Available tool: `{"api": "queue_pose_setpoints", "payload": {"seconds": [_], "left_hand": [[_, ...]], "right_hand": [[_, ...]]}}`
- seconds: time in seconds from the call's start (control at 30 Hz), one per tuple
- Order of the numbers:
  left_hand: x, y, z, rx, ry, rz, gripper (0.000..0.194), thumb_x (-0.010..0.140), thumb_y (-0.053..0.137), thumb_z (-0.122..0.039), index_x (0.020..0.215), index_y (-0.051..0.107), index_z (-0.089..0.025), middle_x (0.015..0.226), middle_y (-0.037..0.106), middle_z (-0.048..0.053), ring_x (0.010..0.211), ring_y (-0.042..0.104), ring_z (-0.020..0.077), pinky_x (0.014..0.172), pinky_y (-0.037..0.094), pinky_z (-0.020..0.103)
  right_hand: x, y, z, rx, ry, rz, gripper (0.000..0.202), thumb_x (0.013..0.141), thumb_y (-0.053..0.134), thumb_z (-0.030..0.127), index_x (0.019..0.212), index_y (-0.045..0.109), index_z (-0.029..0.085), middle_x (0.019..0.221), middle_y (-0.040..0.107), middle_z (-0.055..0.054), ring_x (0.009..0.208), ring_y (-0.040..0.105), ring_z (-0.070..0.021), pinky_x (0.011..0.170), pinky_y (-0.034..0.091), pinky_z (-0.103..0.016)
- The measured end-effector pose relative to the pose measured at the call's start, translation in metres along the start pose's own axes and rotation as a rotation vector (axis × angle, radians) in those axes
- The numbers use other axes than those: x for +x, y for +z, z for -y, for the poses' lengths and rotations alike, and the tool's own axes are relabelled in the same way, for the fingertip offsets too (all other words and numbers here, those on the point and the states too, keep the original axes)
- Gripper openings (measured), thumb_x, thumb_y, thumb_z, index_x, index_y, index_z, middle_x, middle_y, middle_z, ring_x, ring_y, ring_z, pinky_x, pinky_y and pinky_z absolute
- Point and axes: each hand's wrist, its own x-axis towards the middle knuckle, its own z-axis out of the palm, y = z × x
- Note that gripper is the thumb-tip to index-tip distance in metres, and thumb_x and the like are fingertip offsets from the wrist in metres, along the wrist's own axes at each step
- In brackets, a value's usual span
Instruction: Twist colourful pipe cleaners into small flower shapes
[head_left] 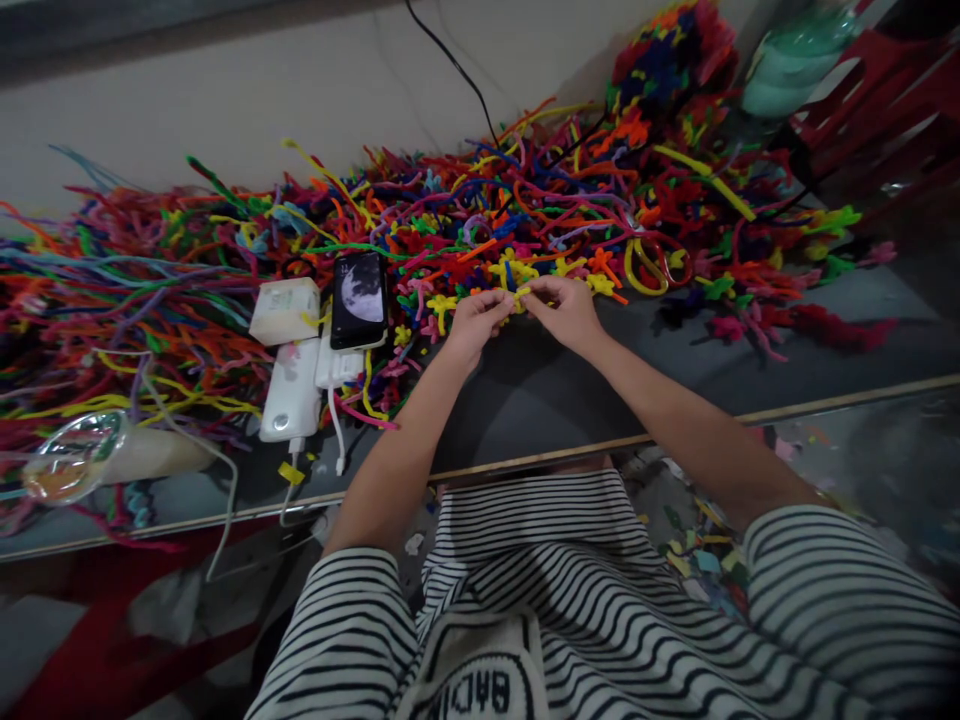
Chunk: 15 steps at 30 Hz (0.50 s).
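My left hand [480,322] and my right hand [561,308] meet above the dark table [525,400], fingertips nearly touching. Both pinch a small yellow pipe-cleaner piece [519,295] between them. Right behind it lies a heap of colourful pipe cleaners [450,215], some twisted into small flower-like shapes. Scissors with yellow and red handles [646,268] rest on the heap to the right of my hands. A black phone [359,300] with a lit screen lies to the left.
White power banks [290,390] with cables and a white box [285,310] sit beside the phone. A plastic cup [112,455] lies tipped at the left. A greenish bottle [795,62] stands at the back right near red chairs [885,110]. Scraps litter the floor.
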Motion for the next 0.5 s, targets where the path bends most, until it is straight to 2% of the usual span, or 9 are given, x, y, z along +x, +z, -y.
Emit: {"api": "queue_pose_setpoints", "payload": {"seconds": [0.1, 0.17, 0.23, 0.3, 0.4, 0.5], "left_hand": [[0.001, 0.005, 0.006, -0.031, -0.002, -0.033, 0.027, 0.086, 0.071, -0.048, 0.082, 0.071, -0.022, 0.072, 0.066, 0.001, 0.051, 0.047, 0.0075, 0.043, 0.034, 0.022], [0.0, 0.009, 0.006, 0.012, 0.056, -0.127, 0.03, 0.085, 0.072, -0.05, 0.084, 0.071, -0.021, 0.074, 0.068, 0.001, 0.053, 0.05, 0.0079, 0.046, 0.038, 0.022], [-0.002, 0.01, 0.003, 0.106, 0.145, -0.235, 0.033, 0.085, 0.072, -0.053, 0.087, 0.073, -0.021, 0.076, 0.07, 0.001, 0.059, 0.056, 0.0097, 0.052, 0.044, 0.023], [-0.006, 0.01, -0.004, 0.226, 0.237, -0.298, 0.035, 0.086, 0.071, -0.056, 0.09, 0.074, -0.021, 0.08, 0.073, 0.002, 0.066, 0.06, 0.0119, 0.059, 0.047, 0.025], [-0.012, 0.007, -0.013, 0.356, 0.345, -0.296, 0.033, 0.087, 0.07, -0.054, 0.09, 0.076, -0.022, 0.086, 0.075, 0.004, 0.076, 0.065, 0.0152, 0.068, 0.05, 0.027], [-0.014, 0.006, -0.016, 0.44, 0.388, -0.293, 0.028, 0.088, 0.07, -0.05, 0.083, 0.075, -0.022, 0.085, 0.076, 0.005, 0.081, 0.067, 0.017, 0.077, 0.051, 0.03]], "right_hand": [[0.004, 0.002, -0.004, 0.15, 0.152, 0.021, 0.049, 0.066, 0.081, 0.062, 0.085, 0.071, 0.019, 0.077, 0.072, -0.004, 0.057, 0.064, -0.0146, 0.044, 0.047, -0.024], [0.006, 0.002, -0.007, 0.195, 0.205, 0.016, 0.051, 0.064, 0.083, 0.064, 0.085, 0.07, 0.019, 0.074, 0.071, -0.004, 0.055, 0.063, -0.0143, 0.04, 0.043, -0.023], [0.007, 0.002, -0.008, 0.17, 0.179, -0.018, 0.051, 0.065, 0.083, 0.063, 0.086, 0.07, 0.019, 0.072, 0.07, -0.003, 0.056, 0.063, -0.0144, 0.04, 0.042, -0.023], [0.005, 0.001, -0.006, 0.109, 0.104, -0.049, 0.049, 0.068, 0.081, 0.063, 0.087, 0.07, 0.02, 0.073, 0.07, -0.003, 0.059, 0.065, -0.0149, 0.044, 0.046, -0.024], [0.001, -0.001, -0.001, 0.002, -0.033, -0.068, 0.042, 0.073, 0.079, 0.06, 0.085, 0.072, 0.02, 0.077, 0.072, -0.004, 0.069, 0.068, -0.017, 0.061, 0.055, -0.028], [-0.002, -0.003, 0.003, -0.1, -0.099, -0.075, 0.035, 0.078, 0.075, 0.055, 0.084, 0.074, 0.02, 0.083, 0.075, -0.006, 0.077, 0.069, -0.019, 0.073, 0.057, -0.032]]}}
